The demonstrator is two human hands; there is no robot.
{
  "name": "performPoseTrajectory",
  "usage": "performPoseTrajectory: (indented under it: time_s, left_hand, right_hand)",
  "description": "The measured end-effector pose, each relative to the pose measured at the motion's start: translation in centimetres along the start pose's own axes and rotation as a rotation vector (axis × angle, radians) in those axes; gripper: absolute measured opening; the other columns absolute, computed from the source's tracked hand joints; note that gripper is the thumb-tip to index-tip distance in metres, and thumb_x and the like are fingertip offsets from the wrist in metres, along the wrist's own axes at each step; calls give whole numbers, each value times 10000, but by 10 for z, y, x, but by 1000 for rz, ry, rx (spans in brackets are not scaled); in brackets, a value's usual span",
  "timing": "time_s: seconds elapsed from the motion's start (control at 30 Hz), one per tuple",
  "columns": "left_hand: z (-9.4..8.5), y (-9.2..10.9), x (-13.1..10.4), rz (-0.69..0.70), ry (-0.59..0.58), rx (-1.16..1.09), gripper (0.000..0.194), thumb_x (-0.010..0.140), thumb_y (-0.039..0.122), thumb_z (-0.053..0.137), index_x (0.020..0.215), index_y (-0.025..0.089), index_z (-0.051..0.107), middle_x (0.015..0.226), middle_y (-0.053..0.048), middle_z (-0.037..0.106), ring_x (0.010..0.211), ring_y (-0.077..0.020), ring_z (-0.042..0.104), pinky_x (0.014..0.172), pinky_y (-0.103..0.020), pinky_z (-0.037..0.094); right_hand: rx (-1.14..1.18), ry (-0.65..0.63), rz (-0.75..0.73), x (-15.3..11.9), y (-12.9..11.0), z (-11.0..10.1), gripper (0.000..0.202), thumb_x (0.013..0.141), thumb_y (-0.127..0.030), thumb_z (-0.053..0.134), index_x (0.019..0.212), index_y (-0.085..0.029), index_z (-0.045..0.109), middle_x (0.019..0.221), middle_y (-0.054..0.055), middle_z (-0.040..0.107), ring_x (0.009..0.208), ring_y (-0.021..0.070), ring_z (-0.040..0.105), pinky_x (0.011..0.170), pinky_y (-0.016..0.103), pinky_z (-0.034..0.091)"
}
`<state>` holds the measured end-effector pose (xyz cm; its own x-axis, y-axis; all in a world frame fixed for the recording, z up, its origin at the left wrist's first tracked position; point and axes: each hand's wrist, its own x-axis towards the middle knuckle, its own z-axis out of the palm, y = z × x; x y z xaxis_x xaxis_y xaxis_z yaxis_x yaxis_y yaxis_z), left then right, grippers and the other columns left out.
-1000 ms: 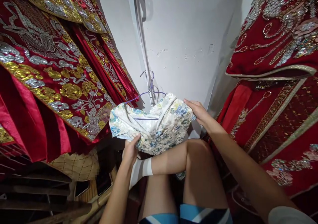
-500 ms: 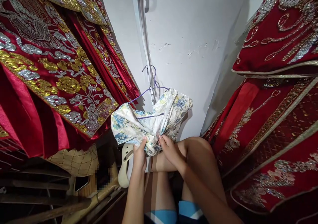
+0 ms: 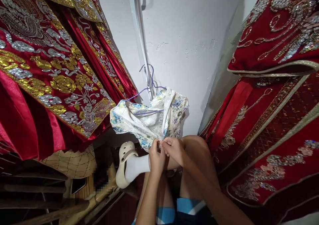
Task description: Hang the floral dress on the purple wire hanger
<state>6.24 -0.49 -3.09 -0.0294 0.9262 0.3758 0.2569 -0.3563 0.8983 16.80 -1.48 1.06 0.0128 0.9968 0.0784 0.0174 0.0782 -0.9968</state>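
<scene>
A white floral shirt with blue and yellow flowers hangs on a purple hanger, its front edges drawn together. My left hand pinches the cloth low on the front. Right beside it, my right hand grips the shirt's other front edge. The fingertips of both hands meet there, and they hide whatever small part lies between them. The garment's lower end rests by my raised leg.
Red embroidered garments hang at the left, and more beaded red garments at the right. A metal pole stands before the white wall. A cream clog is on my foot, near a bamboo chair with a phone.
My left hand has moved right and now meets my right hand at the shirt front. The shirt's two front edges are closer together, and more of the clog and white sock shows.
</scene>
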Motion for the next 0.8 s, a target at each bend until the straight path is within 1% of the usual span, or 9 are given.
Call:
performPoseTrajectory:
  time_s: [0.13, 0.23, 0.33, 0.4, 0.47, 0.57, 0.67, 0.73, 0.8]
  left_hand:
    - [-1, -5, 7, 107, -74, 86, 159, 954, 313, 468, 814, 260, 523, 747, -13, 586, 719, -203, 561, 705, -299, 423]
    - [-6, -11, 17, 144, -97, 183, 173, 944, 324, 478, 788, 251, 497, 727, -17, 580, 692, -201, 554, 686, -302, 406]
    - [-13, -21, 32, 154, -133, 227, 175, 925, 307, 485, 765, 237, 488, 689, -12, 572, 647, -195, 547, 653, -300, 395]
    - [-18, -24, 44, 157, -151, 229, 184, 912, 299, 493, 744, 227, 478, 642, 1, 544, 604, -185, 533, 627, -294, 397]
    - [-24, -19, 55, 166, -158, 219, 147, 894, 302, 531, 782, 215, 493, 674, 0, 560, 637, -181, 561, 648, -289, 431]
    - [-34, 16, 73, 258, -37, 110, 200, 891, 314, 594, 1041, 194, 537, 897, -49, 629, 835, -184, 628, 779, -299, 491]
    - [-47, 75, 98, 463, 147, 64, 331, 969, 321, 517, 1278, 201, 505, 952, -49, 634, 834, -160, 621, 810, -300, 492]
    - [-54, 112, 118, 584, 139, 162, 299, 989, 317, 488, 1253, 196, 561, 961, -47, 655, 805, -151, 614, 783, -288, 482]
    - [-59, 136, 136, 667, 89, 300, 204, 981, 295, 502, 1043, 177, 657, 912, -44, 670, 800, -156, 604, 759, -275, 466]
  right_hand:
    - [73, -130, 116, 34, -57, -26, 232, 789, -297, 683, 596, -178, 635, 422, -41, 512, 346, 81, 410, 351, 210, 298]
    - [221, -97, 20, 77, -125, -43, 146, 796, -168, 714, 660, -145, 666, 482, -52, 535, 374, 33, 427, 333, 141, 293]
    - [322, -50, 0, 111, -176, -44, 195, 850, -94, 648, 659, -129, 637, 475, -57, 519, 362, 19, 428, 313, 115, 286]
    - [306, -32, -34, 118, -189, -37, 191, 872, -96, 628, 683, -115, 646, 484, -47, 539, 362, 19, 450, 314, 111, 295]
    - [267, -62, -79, 115, -185, -30, 179, 893, -136, 624, 721, -109, 661, 500, -32, 571, 369, 31, 483, 325, 118, 316]
    - [233, -105, -109, 103, -169, -22, 186, 915, -190, 610, 751, -120, 664, 495, -27, 587, 365, 45, 493, 338, 131, 322]
    - [196, -102, -140, 94, -161, -17, 201, 916, -180, 584, 725, -141, 634, 465, -37, 573, 353, 50, 465, 348, 145, 296]
    - [139, -111, -209, 93, -161, -14, 213, 912, -168, 561, 704, -157, 609, 460, -42, 564, 358, 59, 450, 370, 164, 299]
    - [34, -102, -310, 95, -158, -11, 212, 906, -180, 545, 701, -171, 597, 468, -47, 552, 382, 74, 446, 412, 187, 320]
